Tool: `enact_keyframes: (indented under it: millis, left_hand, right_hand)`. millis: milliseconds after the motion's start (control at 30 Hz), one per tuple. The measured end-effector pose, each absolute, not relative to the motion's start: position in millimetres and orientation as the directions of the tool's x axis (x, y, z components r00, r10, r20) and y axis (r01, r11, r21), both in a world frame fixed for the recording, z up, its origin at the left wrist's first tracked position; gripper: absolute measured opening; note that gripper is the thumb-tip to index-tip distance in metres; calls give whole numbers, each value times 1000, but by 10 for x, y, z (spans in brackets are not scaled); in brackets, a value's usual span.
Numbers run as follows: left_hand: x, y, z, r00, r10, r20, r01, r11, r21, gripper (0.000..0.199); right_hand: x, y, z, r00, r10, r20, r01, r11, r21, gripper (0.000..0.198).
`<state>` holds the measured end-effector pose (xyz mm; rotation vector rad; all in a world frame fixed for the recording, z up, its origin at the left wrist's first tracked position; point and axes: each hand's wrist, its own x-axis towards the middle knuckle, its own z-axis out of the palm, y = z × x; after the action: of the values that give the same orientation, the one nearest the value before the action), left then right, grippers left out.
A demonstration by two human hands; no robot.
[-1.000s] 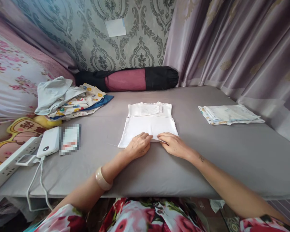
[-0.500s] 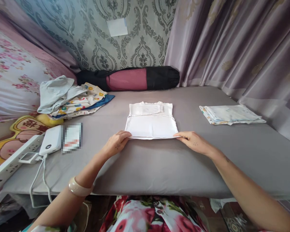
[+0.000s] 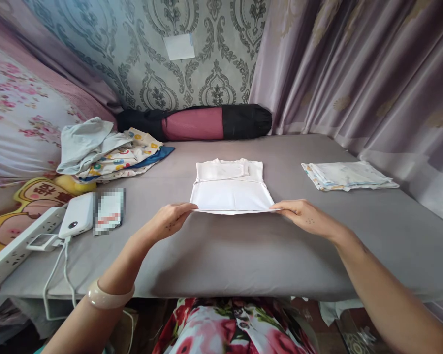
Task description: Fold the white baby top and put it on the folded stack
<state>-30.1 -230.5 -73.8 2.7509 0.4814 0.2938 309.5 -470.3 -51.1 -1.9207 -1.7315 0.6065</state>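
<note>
A small white shirt [image 3: 231, 195] lies on the grey sheet in front of me, its sleeve folded across the upper part. My left hand [image 3: 172, 219] pinches the near left corner of its bottom edge. At the near right corner, my right hand [image 3: 304, 216] grips the same edge between thumb and fingers. The edge is drawn straight between both hands and looks slightly raised off the sheet, with a shadow below it. The fingertips under the cloth are partly hidden.
To the right lies a folded stack of clothes [image 3: 349, 175]. A loose clothes pile [image 3: 110, 152] sits at the back left. Nearer are a white power bank [image 3: 77, 215], a power strip [image 3: 24, 243] and a blurred-out flat object [image 3: 110, 211]. A black-and-pink roll [image 3: 195, 123] rests against the wall.
Both hands have moved slightly apart, pulling the shirt's near edge wider and tauter. That edge appears lifted a little more. The surrounding things have not moved.
</note>
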Motion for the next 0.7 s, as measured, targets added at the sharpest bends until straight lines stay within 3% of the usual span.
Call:
enact_keyframes:
  millis: [267, 467, 700]
  left_hand:
    - [-384, -2404, -527, 929, 363, 69, 297, -845, 445, 33]
    - [-223, -2278, -645, 837, 540, 85, 461, -782, 420, 34]
    - [114, -2083, -834, 697, 707, 122, 643, -691, 330, 31]
  right_hand:
    - [3042, -4794, -312, 66, 986, -155, 738, -153, -657, 40]
    - [3097, -4661, -425, 171, 984, -49, 760, -163, -630, 40]
    - [3207, -4431, -591, 340, 939, 47, 835, -278, -475, 31]
